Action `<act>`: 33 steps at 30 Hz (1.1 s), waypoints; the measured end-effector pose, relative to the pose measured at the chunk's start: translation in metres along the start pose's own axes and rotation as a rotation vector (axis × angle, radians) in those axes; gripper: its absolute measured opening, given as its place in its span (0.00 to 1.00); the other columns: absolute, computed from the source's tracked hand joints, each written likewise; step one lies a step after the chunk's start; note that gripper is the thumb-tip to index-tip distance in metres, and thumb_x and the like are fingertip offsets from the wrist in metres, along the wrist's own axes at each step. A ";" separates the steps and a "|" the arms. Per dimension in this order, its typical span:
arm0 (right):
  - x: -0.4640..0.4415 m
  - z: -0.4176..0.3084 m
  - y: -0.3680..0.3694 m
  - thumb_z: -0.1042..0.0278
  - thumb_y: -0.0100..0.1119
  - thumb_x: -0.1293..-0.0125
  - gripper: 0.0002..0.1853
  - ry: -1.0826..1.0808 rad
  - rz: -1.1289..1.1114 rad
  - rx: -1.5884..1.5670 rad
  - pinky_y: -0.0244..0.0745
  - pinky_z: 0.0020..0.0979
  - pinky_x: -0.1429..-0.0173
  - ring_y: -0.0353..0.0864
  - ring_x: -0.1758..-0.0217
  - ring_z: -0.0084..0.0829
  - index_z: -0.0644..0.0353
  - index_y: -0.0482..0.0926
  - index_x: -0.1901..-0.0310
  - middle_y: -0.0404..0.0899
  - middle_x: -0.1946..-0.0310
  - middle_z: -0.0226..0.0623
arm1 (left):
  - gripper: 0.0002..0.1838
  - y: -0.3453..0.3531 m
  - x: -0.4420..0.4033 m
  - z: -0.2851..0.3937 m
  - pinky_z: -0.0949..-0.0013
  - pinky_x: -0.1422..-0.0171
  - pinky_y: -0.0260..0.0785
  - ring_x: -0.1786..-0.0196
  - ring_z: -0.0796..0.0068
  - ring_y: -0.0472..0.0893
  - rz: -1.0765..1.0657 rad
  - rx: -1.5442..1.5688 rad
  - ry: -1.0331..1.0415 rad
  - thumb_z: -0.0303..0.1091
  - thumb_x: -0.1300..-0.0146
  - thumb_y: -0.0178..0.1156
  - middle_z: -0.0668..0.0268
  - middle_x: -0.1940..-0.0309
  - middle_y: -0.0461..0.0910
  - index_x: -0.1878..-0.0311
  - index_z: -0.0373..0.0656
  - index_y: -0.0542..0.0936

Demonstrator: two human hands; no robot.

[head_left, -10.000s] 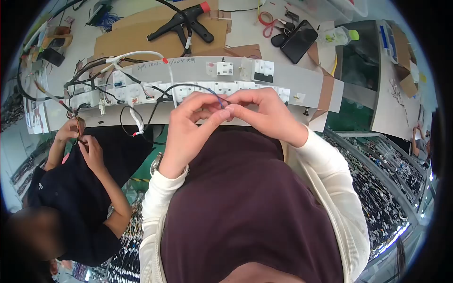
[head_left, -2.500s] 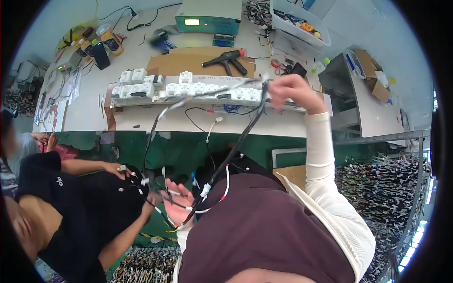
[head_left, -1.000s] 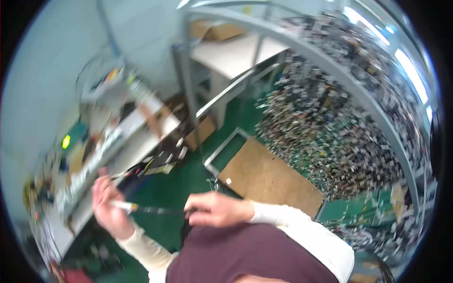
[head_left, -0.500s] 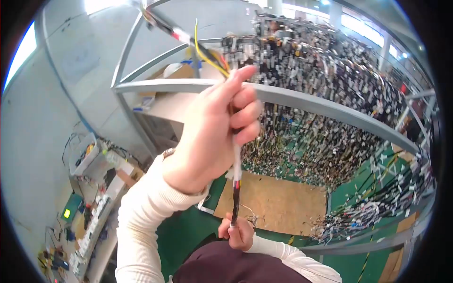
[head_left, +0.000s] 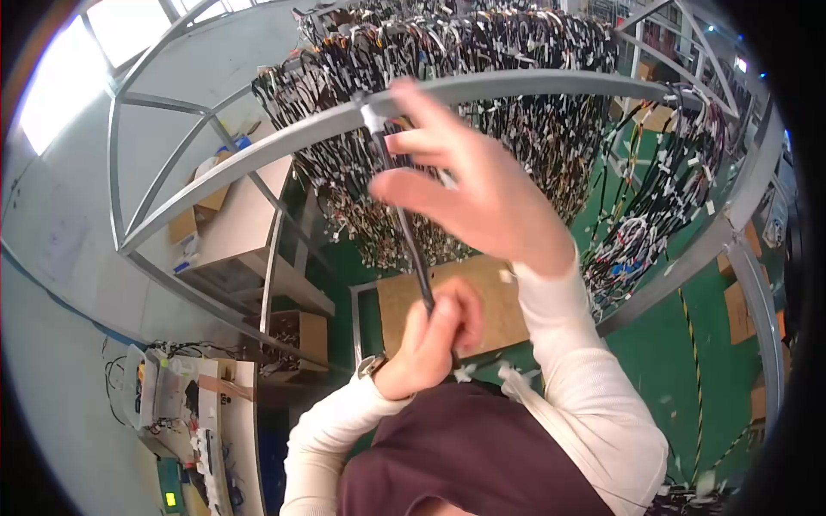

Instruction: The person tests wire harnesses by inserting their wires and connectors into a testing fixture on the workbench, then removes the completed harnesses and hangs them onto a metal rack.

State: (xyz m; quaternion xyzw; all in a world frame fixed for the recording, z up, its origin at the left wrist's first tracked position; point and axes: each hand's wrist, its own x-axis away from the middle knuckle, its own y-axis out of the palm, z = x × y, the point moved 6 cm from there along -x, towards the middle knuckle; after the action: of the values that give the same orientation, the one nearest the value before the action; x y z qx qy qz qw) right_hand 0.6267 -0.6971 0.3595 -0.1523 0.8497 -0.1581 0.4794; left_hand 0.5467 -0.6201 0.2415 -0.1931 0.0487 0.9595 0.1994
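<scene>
A black wire harness (head_left: 411, 245) with a white section near its top runs from the grey metal rail down to my left hand (head_left: 426, 344). The fingers of that hand are closed around its lower part, and a watch shows at the wrist. My right hand (head_left: 482, 185), somewhat blurred, is raised beside the upper part of the harness with fingers and thumb spread. Its thumb crosses in front of the harness; whether it touches cannot be made out. The harness's top end is at the rail (head_left: 284, 138), and how it sits there is unclear.
Dense rows of hanging harnesses (head_left: 482, 129) fill the space behind the rail. More harnesses (head_left: 654, 198) hang at the right. A brown board (head_left: 400, 301) lies on the green floor. Workbenches (head_left: 237, 206) and a white bin (head_left: 146, 387) stand at the left.
My left hand has come down from high up to near my waist, still on the harness. My right hand has left the lower end and risen, its fingers spread. The view has shifted.
</scene>
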 end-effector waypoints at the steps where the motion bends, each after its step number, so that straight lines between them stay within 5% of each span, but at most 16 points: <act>1: 0.016 0.002 -0.008 0.38 0.55 0.28 0.47 0.139 0.026 -0.215 0.69 0.39 0.29 0.77 0.34 0.39 0.64 0.49 0.21 0.71 0.32 0.54 | 0.29 -0.004 -0.001 0.011 0.74 0.76 0.60 0.83 0.80 0.65 0.108 0.114 -0.028 0.61 0.21 0.33 0.72 0.83 0.67 0.62 0.43 0.69; 2: 0.035 -0.002 -0.008 0.35 0.54 0.28 0.48 0.134 0.117 -0.391 0.63 0.43 0.26 0.72 0.29 0.42 0.67 0.53 0.23 0.67 0.30 0.55 | 0.30 -0.010 -0.014 0.029 0.73 0.85 0.46 0.88 0.81 0.55 0.224 0.201 -0.035 0.64 0.22 0.33 0.76 0.88 0.57 0.69 0.48 0.63; 5: 0.107 0.031 0.042 0.37 0.48 0.25 0.40 0.184 0.052 -0.808 0.45 0.47 0.18 0.58 0.20 0.44 0.67 0.64 0.28 0.61 0.26 0.54 | 0.26 -0.043 -0.068 0.082 0.76 0.85 0.43 0.86 0.83 0.54 0.284 0.166 -0.002 0.61 0.21 0.37 0.78 0.86 0.55 0.69 0.52 0.63; 8: 0.147 0.025 0.072 0.44 0.46 0.21 0.30 0.377 -0.313 -0.948 0.66 0.41 0.30 0.76 0.35 0.38 0.67 0.72 0.37 0.76 0.39 0.49 | 0.28 -0.068 -0.130 0.091 0.76 0.74 0.57 0.75 0.81 0.65 0.324 0.184 -0.166 0.62 0.23 0.44 0.74 0.76 0.67 0.62 0.43 0.71; 10: 0.151 0.005 0.061 0.49 0.44 0.19 0.24 0.658 -0.636 -0.907 0.74 0.29 0.55 0.80 0.61 0.27 0.66 0.79 0.54 0.82 0.63 0.38 | 0.34 -0.072 -0.140 0.087 0.66 0.60 0.68 0.65 0.71 0.75 0.163 -0.038 -0.285 0.66 0.25 0.43 0.63 0.67 0.77 0.51 0.38 0.71; 11: 0.136 0.011 0.044 0.51 0.44 0.19 0.23 0.513 -0.315 -0.731 0.66 0.26 0.64 0.73 0.70 0.22 0.64 0.78 0.60 0.77 0.71 0.32 | 0.37 -0.074 -0.135 0.085 0.57 0.49 0.76 0.58 0.61 0.82 0.056 -0.195 -0.347 0.68 0.27 0.43 0.54 0.62 0.81 0.46 0.35 0.69; 12: 0.124 0.012 0.023 0.53 0.43 0.19 0.24 0.353 0.002 -0.543 0.59 0.22 0.74 0.66 0.78 0.17 0.62 0.78 0.67 0.72 0.79 0.26 | 0.33 -0.080 -0.119 0.082 0.56 0.63 0.71 0.68 0.68 0.80 0.206 -0.053 -0.278 0.65 0.24 0.42 0.67 0.69 0.82 0.58 0.40 0.76; 13: 0.109 0.016 0.004 0.55 0.39 0.18 0.23 0.445 0.212 -0.497 0.50 0.22 0.77 0.59 0.83 0.16 0.57 0.73 0.71 0.65 0.83 0.23 | 0.35 -0.077 -0.100 0.084 0.74 0.69 0.65 0.71 0.81 0.71 0.268 -0.181 -0.064 0.67 0.24 0.40 0.71 0.71 0.75 0.52 0.39 0.75; 14: 0.084 0.024 -0.016 0.53 0.40 0.18 0.23 0.426 0.345 -0.526 0.47 0.23 0.77 0.56 0.84 0.16 0.56 0.72 0.72 0.59 0.86 0.20 | 0.34 -0.083 -0.083 0.074 0.75 0.69 0.65 0.72 0.81 0.71 0.273 -0.159 -0.003 0.66 0.23 0.38 0.71 0.72 0.75 0.52 0.40 0.75; 19: 0.033 0.056 -0.060 0.60 0.61 0.26 0.22 0.128 0.455 1.027 0.75 0.32 0.46 0.82 0.51 0.30 0.70 0.77 0.40 0.83 0.54 0.46 | 0.21 -0.148 0.068 -0.045 0.80 0.71 0.62 0.76 0.85 0.69 0.472 -0.110 0.007 0.49 0.19 0.43 0.74 0.74 0.73 0.55 0.41 0.77; 21: 0.055 -0.004 0.009 0.64 0.61 0.27 0.20 -0.096 0.722 0.823 0.74 0.36 0.39 0.81 0.44 0.36 0.69 0.77 0.40 0.82 0.47 0.51 | 0.16 -0.170 0.167 -0.122 0.79 0.68 0.63 0.71 0.88 0.70 0.696 0.040 -0.298 0.45 0.20 0.48 0.77 0.70 0.74 0.54 0.43 0.78; 22: 0.078 -0.002 0.059 0.65 0.55 0.24 0.16 -0.235 0.783 0.307 0.75 0.35 0.41 0.82 0.48 0.37 0.69 0.78 0.43 0.83 0.51 0.49 | 0.16 -0.174 0.227 -0.145 0.79 0.66 0.65 0.68 0.88 0.70 0.895 0.029 -0.493 0.46 0.22 0.50 0.78 0.70 0.74 0.53 0.43 0.78; 23: 0.141 0.064 0.096 0.68 0.62 0.32 0.10 -0.144 0.311 -0.060 0.77 0.44 0.39 0.83 0.50 0.45 0.62 0.80 0.54 0.83 0.56 0.48 | 0.17 -0.177 0.292 -0.172 0.77 0.65 0.66 0.67 0.87 0.71 1.037 -0.037 -0.522 0.48 0.23 0.53 0.77 0.69 0.75 0.53 0.43 0.79; 24: 0.124 -0.009 0.187 0.69 0.55 0.27 0.08 -0.366 0.116 -0.421 0.76 0.36 0.44 0.82 0.51 0.37 0.65 0.81 0.56 0.84 0.59 0.45 | 0.16 -0.172 0.360 -0.191 0.77 0.65 0.67 0.67 0.86 0.72 1.220 -0.198 -0.678 0.48 0.24 0.55 0.76 0.68 0.76 0.53 0.44 0.81; 27: 0.181 -0.019 0.402 0.71 0.69 0.41 0.20 -0.112 -0.625 -0.377 0.73 0.40 0.37 0.75 0.40 0.48 0.60 0.79 0.47 0.76 0.44 0.45 | 0.13 -0.117 0.515 -0.188 0.77 0.67 0.67 0.69 0.84 0.74 1.707 -0.018 -0.818 0.44 0.26 0.58 0.74 0.69 0.78 0.53 0.45 0.81; 33: 0.186 -0.101 0.642 0.68 0.69 0.41 0.22 -0.397 -0.749 -0.584 0.72 0.45 0.35 0.73 0.39 0.51 0.59 0.77 0.45 0.73 0.45 0.48 | 0.11 -0.019 0.656 -0.145 0.78 0.69 0.68 0.71 0.85 0.73 2.251 -0.011 -0.759 0.39 0.27 0.58 0.73 0.70 0.78 0.54 0.42 0.82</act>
State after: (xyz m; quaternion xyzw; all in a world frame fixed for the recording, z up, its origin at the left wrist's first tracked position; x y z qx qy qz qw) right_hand 0.3790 -0.1805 0.0006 -0.6009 0.6382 -0.0432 0.4794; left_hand 0.0498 -0.3886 -0.1479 0.2543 0.1248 0.5914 -0.7550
